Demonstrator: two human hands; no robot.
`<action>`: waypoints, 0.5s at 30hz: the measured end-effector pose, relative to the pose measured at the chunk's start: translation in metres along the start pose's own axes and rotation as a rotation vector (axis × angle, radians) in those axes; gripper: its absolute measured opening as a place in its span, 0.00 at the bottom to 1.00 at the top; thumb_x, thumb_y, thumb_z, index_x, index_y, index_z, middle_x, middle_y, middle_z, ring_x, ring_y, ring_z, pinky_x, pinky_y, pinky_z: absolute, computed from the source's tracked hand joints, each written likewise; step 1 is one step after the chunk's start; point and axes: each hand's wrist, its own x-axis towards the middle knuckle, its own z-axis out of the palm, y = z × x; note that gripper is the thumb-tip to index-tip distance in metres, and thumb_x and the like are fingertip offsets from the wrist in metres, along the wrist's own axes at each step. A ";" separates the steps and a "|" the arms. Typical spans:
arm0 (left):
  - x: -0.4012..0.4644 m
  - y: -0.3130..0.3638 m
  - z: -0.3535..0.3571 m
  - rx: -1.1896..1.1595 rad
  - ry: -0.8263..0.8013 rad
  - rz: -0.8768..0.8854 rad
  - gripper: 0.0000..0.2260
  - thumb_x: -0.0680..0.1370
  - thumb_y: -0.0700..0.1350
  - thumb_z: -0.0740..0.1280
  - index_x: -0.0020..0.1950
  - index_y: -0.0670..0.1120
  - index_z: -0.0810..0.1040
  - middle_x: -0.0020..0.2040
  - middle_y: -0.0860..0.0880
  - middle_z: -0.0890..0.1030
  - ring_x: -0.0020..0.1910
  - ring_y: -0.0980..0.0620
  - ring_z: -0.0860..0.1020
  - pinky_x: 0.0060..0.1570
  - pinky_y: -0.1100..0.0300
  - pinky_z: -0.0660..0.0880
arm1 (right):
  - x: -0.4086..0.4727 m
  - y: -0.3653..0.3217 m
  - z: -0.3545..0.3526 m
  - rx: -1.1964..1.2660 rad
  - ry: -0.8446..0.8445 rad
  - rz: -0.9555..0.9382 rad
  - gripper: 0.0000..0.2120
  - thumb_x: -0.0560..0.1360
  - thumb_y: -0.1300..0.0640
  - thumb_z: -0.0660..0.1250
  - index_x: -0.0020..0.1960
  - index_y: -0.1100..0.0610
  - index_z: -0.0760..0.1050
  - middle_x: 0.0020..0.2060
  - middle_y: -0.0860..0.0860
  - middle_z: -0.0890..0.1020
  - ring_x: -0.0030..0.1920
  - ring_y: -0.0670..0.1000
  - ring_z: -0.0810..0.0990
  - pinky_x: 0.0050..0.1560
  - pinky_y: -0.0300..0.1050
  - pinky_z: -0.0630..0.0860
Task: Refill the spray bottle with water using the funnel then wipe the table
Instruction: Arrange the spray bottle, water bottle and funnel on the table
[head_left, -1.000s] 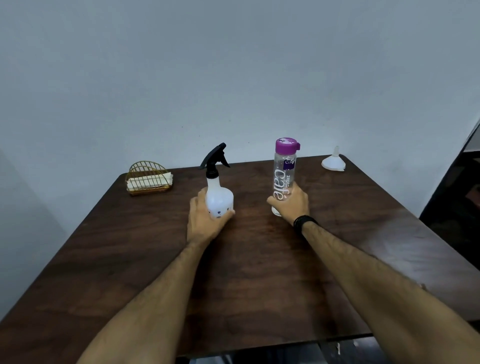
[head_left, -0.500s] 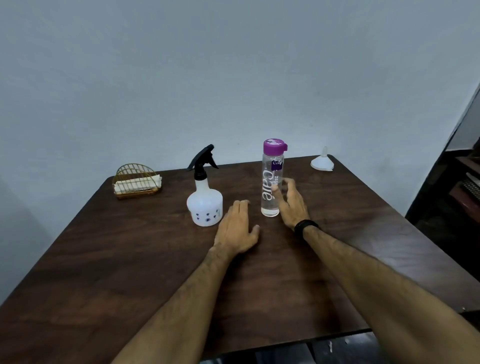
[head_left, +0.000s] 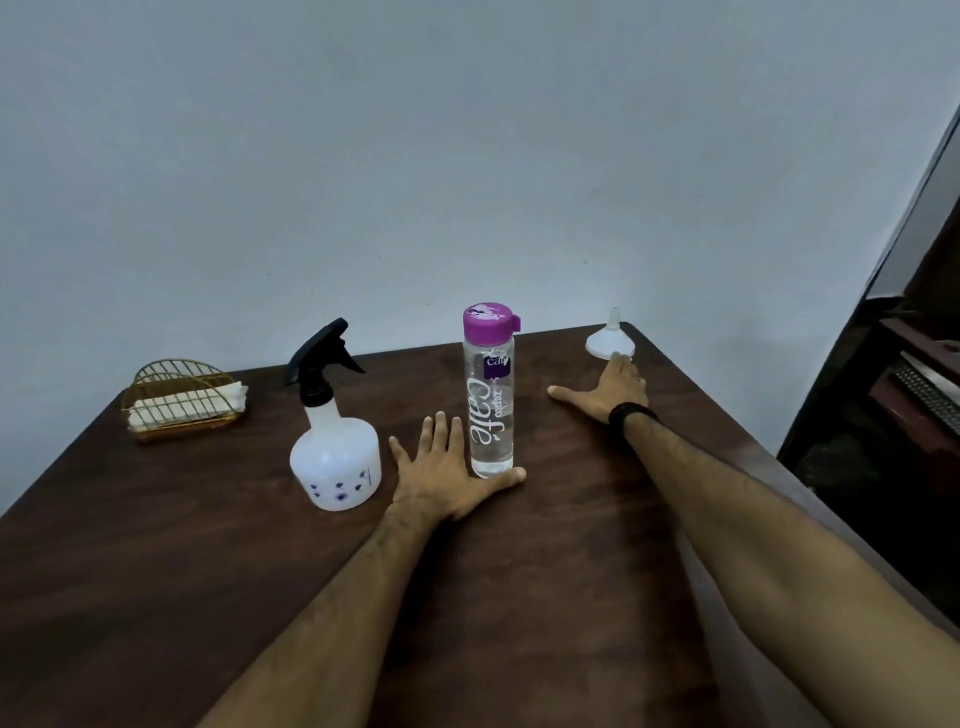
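Head view: my right hand (head_left: 613, 387) is spread flat near the far right corner of the table (head_left: 519, 597), fingertips (head_left: 617, 359) at the funnel (head_left: 609, 340) rim and holding nothing; whether they touch it I cannot tell. The funnel sits upside down, spout up. My left hand (head_left: 441, 478) lies open and empty on the table between the sprayer (head_left: 335, 457) and the water bottle (head_left: 488, 395), thumb at the bottle base. Both containers stand upright and capped. I judge the step in hand to be picking up the funnel. To do it well, I would pinch the spout rather than the wide rim, lift straight up, and keep clear of the table edge just beyond it. The sprayer head must come off before the funnel can seat. Wipes wait in the wire holder (head_left: 179, 397), far left.
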 end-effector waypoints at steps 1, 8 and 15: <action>0.006 0.001 0.000 0.006 0.000 0.010 0.61 0.57 0.87 0.45 0.82 0.54 0.41 0.83 0.49 0.41 0.81 0.49 0.39 0.72 0.30 0.33 | 0.012 0.001 -0.002 0.050 0.027 0.006 0.64 0.62 0.27 0.73 0.80 0.62 0.47 0.80 0.59 0.54 0.80 0.57 0.53 0.80 0.55 0.52; 0.017 -0.002 0.006 0.057 -0.003 0.041 0.56 0.59 0.87 0.42 0.81 0.59 0.39 0.82 0.50 0.39 0.81 0.49 0.38 0.72 0.30 0.34 | 0.080 0.002 -0.014 0.339 0.098 0.070 0.57 0.65 0.39 0.79 0.80 0.60 0.51 0.77 0.57 0.64 0.77 0.58 0.61 0.76 0.56 0.62; 0.013 -0.002 0.005 0.057 -0.022 0.042 0.56 0.59 0.87 0.44 0.81 0.60 0.40 0.83 0.51 0.41 0.81 0.49 0.39 0.72 0.30 0.34 | 0.085 0.000 -0.008 0.124 0.049 0.031 0.34 0.70 0.41 0.75 0.69 0.56 0.71 0.67 0.56 0.75 0.67 0.60 0.75 0.69 0.56 0.70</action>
